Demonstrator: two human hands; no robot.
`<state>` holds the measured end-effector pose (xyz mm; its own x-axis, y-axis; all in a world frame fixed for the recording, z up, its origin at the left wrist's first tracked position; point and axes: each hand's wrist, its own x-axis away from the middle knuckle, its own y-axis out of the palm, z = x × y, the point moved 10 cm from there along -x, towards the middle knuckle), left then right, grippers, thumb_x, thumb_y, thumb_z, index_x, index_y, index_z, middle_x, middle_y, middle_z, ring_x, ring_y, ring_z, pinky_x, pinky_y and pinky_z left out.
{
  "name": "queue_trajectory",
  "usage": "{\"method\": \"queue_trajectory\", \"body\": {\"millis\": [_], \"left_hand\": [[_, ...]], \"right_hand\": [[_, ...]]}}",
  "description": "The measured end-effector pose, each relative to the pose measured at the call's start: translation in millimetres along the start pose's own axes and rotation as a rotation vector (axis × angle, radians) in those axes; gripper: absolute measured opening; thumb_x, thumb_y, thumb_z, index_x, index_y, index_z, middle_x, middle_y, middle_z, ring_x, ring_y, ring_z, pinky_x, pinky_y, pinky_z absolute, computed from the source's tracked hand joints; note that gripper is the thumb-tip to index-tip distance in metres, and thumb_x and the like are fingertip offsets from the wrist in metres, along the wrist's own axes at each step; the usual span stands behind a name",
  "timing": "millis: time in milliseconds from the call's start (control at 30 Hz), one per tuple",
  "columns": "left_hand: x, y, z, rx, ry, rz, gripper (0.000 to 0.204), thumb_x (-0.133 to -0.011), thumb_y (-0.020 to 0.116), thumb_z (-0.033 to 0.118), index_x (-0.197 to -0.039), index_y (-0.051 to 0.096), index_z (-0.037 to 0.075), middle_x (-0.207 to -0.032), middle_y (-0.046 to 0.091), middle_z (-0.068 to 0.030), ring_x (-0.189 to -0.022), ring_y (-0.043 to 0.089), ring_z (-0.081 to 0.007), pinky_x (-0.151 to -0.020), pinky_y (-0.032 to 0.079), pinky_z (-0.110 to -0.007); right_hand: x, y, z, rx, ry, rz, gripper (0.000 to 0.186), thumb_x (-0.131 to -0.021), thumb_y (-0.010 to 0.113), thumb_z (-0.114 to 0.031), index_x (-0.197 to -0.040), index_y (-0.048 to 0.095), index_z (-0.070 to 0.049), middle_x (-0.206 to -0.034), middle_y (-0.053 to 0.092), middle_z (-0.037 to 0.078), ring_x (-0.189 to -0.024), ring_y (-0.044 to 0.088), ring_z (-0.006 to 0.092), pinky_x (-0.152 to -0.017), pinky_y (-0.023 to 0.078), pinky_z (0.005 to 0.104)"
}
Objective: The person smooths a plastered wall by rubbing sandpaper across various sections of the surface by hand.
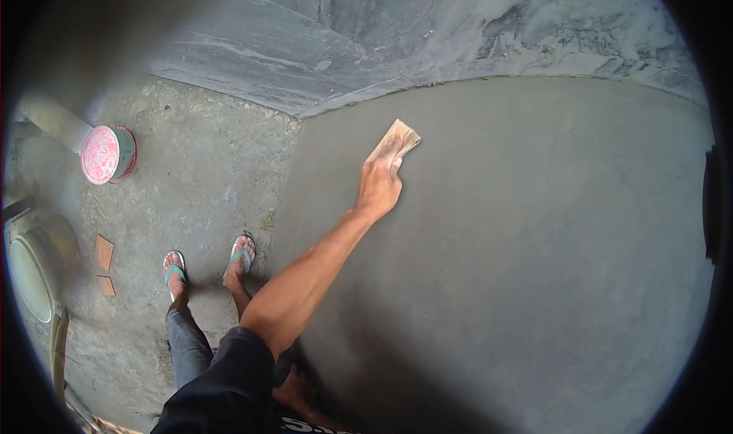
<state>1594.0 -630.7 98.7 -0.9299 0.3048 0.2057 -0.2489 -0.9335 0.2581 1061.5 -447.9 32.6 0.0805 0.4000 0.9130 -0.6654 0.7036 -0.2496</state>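
My left hand [379, 186] is closed around a pale flat wooden block [387, 141], and one finger lies along its face. The block rests against a smooth grey cement surface [519, 228], close to its upper left corner. My bare left forearm crosses the picture from a dark sleeve. Low in the picture, beside my dark shirt, shaded skin of my right hand or forearm [299, 392] shows; its fingers cannot be made out.
Grey veined stone slabs [366, 37] border the cement along the top. On the rough concrete floor [195, 159] at left are a pink-topped round bucket [101, 155], a larger pale container [34, 274] and two small brown tile pieces [104, 252]. My sandalled feet [243, 254] stand nearby.
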Motion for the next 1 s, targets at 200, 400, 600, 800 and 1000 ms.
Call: {"method": "queue_trajectory", "body": {"millis": [200, 400, 600, 800, 1000], "left_hand": [[118.8, 23.1, 47.4, 0.074, 0.151, -0.077, 0.056, -0.094, 0.048, -0.013, -0.148, 0.053, 0.000, -0.149, 0.053, -0.0250, -0.147, 0.041, -0.0397, -0.124, 0.034, -0.048], [-34.4, 15.3, 33.9, 0.084, 0.053, -0.023, 0.050, -0.098, 0.046, -0.008, -0.147, 0.053, 0.001, -0.151, 0.050, -0.0237, -0.145, 0.041, -0.0409, -0.122, 0.037, -0.044], [107.6, 26.6, 78.0, 0.043, 0.259, -0.143, 0.053, -0.100, 0.045, -0.004, -0.152, 0.049, 0.006, -0.149, 0.053, -0.0226, -0.142, 0.043, -0.0432, -0.122, 0.036, -0.046], [-11.8, 25.2, 80.8, 0.019, 0.222, -0.066, 0.054, -0.097, 0.046, -0.010, -0.149, 0.049, 0.000, -0.151, 0.048, -0.0267, -0.146, 0.039, -0.0429, -0.121, 0.038, -0.047], [105.0, 34.7, 95.9, 0.041, 0.296, -0.167, 0.048, -0.103, 0.044, 0.001, -0.151, 0.050, 0.005, -0.150, 0.052, -0.0203, -0.140, 0.046, -0.0417, -0.121, 0.037, -0.043]], "right_hand": [[4.4, -12.3, 1.9, 0.011, 0.028, 0.034, 0.123, -0.066, 0.083, -0.069, -0.159, 0.030, -0.008, -0.154, 0.045, 0.024, -0.141, 0.047, 0.0451, -0.113, 0.040, 0.0611], [2.8, 4.9, 1.4, 0.025, 0.046, -0.022, 0.125, -0.066, 0.083, -0.071, -0.160, 0.029, -0.009, -0.156, 0.043, 0.023, -0.143, 0.045, 0.0445, -0.114, 0.038, 0.0614], [-1.4, -4.7, 6.8, 0.031, 0.036, 0.026, 0.126, -0.066, 0.082, -0.073, -0.160, 0.029, -0.009, -0.157, 0.043, 0.024, -0.144, 0.045, 0.0450, -0.115, 0.040, 0.0607], [1.8, -1.3, 0.8, -0.037, 0.015, -0.033, 0.129, -0.064, 0.083, -0.073, -0.160, 0.029, -0.007, -0.159, 0.041, 0.024, -0.146, 0.042, 0.0451, -0.117, 0.036, 0.0625], [-1.3, -9.7, 7.2, -0.005, 0.026, 0.014, 0.127, -0.065, 0.084, -0.072, -0.160, 0.030, -0.008, -0.158, 0.043, 0.024, -0.144, 0.045, 0.0441, -0.115, 0.039, 0.0613]]}}
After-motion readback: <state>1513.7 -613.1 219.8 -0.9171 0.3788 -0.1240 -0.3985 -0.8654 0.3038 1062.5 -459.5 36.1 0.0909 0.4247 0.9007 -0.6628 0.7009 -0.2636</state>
